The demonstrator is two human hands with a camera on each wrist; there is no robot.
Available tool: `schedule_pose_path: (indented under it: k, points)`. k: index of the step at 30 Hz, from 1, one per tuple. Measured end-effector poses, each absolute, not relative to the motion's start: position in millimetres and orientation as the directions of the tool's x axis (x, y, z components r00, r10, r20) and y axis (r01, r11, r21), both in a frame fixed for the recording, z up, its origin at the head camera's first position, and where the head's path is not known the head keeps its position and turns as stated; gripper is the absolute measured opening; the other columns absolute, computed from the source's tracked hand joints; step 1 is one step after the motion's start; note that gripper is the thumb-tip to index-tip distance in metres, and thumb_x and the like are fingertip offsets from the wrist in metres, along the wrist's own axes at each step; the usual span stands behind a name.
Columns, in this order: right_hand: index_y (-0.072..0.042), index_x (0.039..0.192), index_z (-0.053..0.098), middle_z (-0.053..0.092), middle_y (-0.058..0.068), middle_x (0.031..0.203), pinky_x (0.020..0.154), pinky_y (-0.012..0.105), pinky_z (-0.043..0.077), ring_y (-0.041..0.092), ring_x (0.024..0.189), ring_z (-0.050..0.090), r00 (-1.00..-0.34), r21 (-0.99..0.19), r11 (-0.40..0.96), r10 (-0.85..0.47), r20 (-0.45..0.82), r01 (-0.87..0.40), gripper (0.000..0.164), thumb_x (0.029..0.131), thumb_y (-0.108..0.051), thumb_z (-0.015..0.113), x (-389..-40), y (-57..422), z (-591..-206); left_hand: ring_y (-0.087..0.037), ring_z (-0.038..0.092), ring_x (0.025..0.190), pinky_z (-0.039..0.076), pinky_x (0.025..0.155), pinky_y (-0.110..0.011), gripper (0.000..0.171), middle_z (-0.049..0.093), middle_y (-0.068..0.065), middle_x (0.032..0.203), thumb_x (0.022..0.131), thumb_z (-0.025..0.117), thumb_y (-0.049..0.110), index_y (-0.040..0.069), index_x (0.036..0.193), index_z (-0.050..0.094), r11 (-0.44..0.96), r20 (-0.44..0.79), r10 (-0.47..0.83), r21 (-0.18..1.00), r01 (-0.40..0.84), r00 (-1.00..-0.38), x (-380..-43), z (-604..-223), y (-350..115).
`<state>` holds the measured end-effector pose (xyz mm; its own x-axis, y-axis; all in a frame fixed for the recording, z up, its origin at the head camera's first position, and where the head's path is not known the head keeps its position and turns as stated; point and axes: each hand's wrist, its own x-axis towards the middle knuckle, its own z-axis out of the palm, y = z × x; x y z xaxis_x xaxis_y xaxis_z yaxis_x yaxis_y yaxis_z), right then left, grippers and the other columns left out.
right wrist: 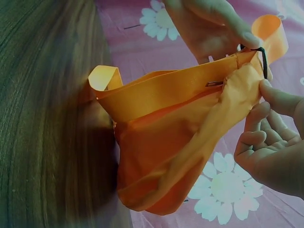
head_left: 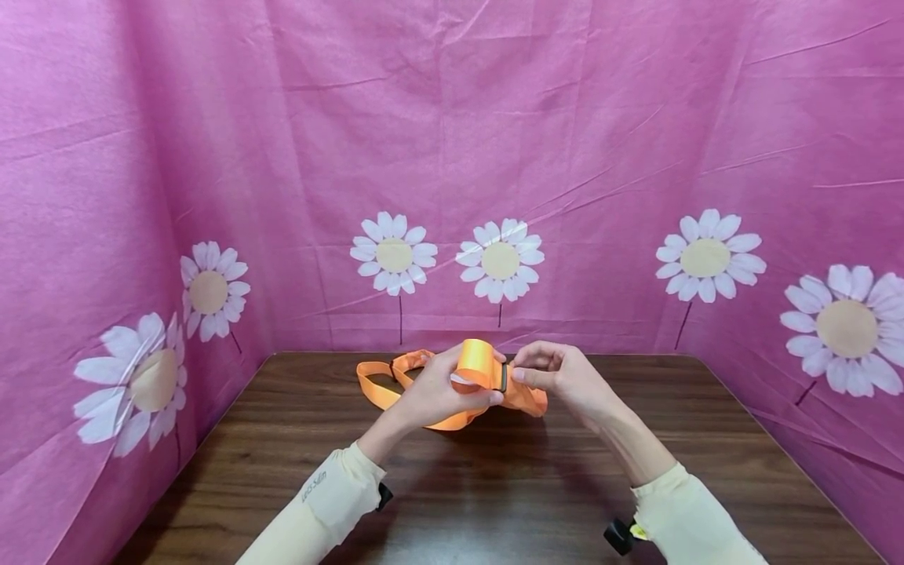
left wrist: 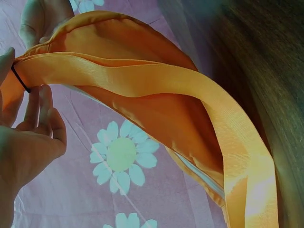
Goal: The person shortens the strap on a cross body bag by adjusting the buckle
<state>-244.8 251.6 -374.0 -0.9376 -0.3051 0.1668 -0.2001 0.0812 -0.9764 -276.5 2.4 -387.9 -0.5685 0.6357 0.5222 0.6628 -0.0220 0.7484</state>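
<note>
An orange waist bag point(right wrist: 156, 152) with a wide webbing strap point(left wrist: 142, 78) is held up over the table between both hands. My left hand point(head_left: 434, 388) grips the strap near a black slide buckle point(head_left: 504, 377), and a loop of strap point(head_left: 476, 362) curls up above its fingers. At the bag's narrow end, right beside the buckle, my right hand point(head_left: 565, 377) pinches the orange fabric between thumb and forefinger. Its other fingers are curled in. A pale zipper point(left wrist: 199, 173) runs along the bag's edge in the left wrist view.
Behind the left hand, the rest of the strap point(head_left: 377, 384) loops over the dark wooden table point(head_left: 466, 486). A pink cloth point(head_left: 438, 141) printed with white daisies encloses the back and both sides of the table.
</note>
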Motion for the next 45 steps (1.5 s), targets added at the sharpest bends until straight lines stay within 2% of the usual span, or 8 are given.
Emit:
schedule_pose_path:
  k: [10,17,22,30,32,37,42,45]
  points:
    - [0.001,0.11,0.074,0.072,0.018,0.096,0.083,0.043,0.054,0.027,0.086,0.068,-0.934,-0.976,0.103,-0.324,0.151,-0.193,0.029,0.09,-0.019,0.081,-244.0,250.6,-373.5,-0.012,0.063,0.095,0.056,0.082,-0.041,0.05,0.062,0.008,0.112,0.085,0.086,0.031,0.021,0.127,0.062,0.085,0.552,0.621,0.658,0.748,-0.556,-272.6,-384.9,2.3]
    - [0.0,0.111,0.071,0.071,0.017,0.095,0.082,0.043,0.053,0.025,0.084,0.066,-0.941,-0.977,0.119,-0.312,0.13,-0.174,0.031,0.09,-0.021,0.081,-242.0,248.2,-374.3,-0.025,0.065,0.088,0.057,0.076,-0.049,0.047,0.064,0.007,0.1,0.083,0.088,0.032,0.02,0.119,0.06,0.117,0.544,0.599,0.666,0.737,-0.587,-269.7,-382.7,3.3]
    - [-0.001,0.109,0.071,0.071,0.017,0.096,0.085,0.043,0.052,0.029,0.089,0.067,-0.955,-0.981,0.139,-0.281,0.092,-0.135,0.032,0.087,-0.022,0.083,-240.4,245.3,-372.6,-0.014,0.063,0.089,0.056,0.077,-0.048,0.05,0.063,0.01,0.102,0.082,0.089,0.033,0.019,0.12,0.061,0.148,0.549,0.605,0.633,0.76,-0.576,-270.6,-384.5,5.7]
    - [0.001,0.111,0.071,0.073,0.01,0.097,0.091,0.043,0.048,0.024,0.087,0.064,-0.969,-0.999,0.002,-0.247,0.033,-0.035,0.027,0.089,-0.014,0.079,-240.1,247.2,-367.7,-0.007,0.062,0.106,0.053,0.089,-0.032,0.051,0.064,0.009,0.114,0.082,0.089,0.024,0.015,0.124,0.062,0.24,0.59,0.633,0.467,0.851,-0.502,-275.3,-389.2,8.4]
    - [0.001,0.111,0.07,0.073,0.01,0.097,0.09,0.041,0.05,0.024,0.086,0.065,-0.967,-0.999,-0.027,-0.254,0.036,-0.03,0.024,0.091,-0.011,0.077,-240.0,249.7,-366.0,-0.01,0.063,0.108,0.053,0.091,-0.034,0.052,0.064,0.005,0.117,0.083,0.088,0.024,0.014,0.127,0.063,0.27,0.592,0.629,0.442,0.856,-0.504,-274.8,-389.0,7.1]
    - [-0.001,0.109,0.07,0.074,0.01,0.095,0.08,0.033,0.053,0.021,0.081,0.065,-0.968,-0.999,-0.042,-0.248,0.033,-0.024,0.019,0.093,-0.011,0.074,-242.0,258.0,-363.1,-0.019,0.064,0.103,0.051,0.088,-0.038,0.041,0.065,0.002,0.113,0.087,0.085,0.027,0.011,0.12,0.066,0.374,0.56,0.632,0.385,0.844,-0.535,-273.9,-386.9,0.8]
    - [-0.005,0.106,0.072,0.072,0.004,0.089,0.065,0.024,0.048,0.014,0.069,0.055,-0.98,-0.998,-0.059,-0.191,0.049,-0.038,0.013,0.094,-0.008,0.073,-245.1,269.2,-361.4,-0.015,0.06,0.1,0.044,0.088,-0.041,0.042,0.065,0.003,0.114,0.087,0.084,0.029,0.014,0.123,0.068,0.515,0.527,0.652,0.221,0.828,-0.546,-282.8,-388.3,-7.9]
    - [-0.005,0.104,0.073,0.072,0.004,0.091,0.066,0.023,0.047,0.014,0.071,0.057,-0.984,-0.995,-0.083,-0.17,0.062,-0.048,0.01,0.095,-0.005,0.07,-246.7,276.3,-360.6,-0.012,0.058,0.097,0.043,0.085,-0.04,0.043,0.065,0.003,0.112,0.085,0.086,0.03,0.015,0.121,0.069,0.583,0.476,0.666,0.148,0.799,-0.574,-292.2,-392.0,-15.7]
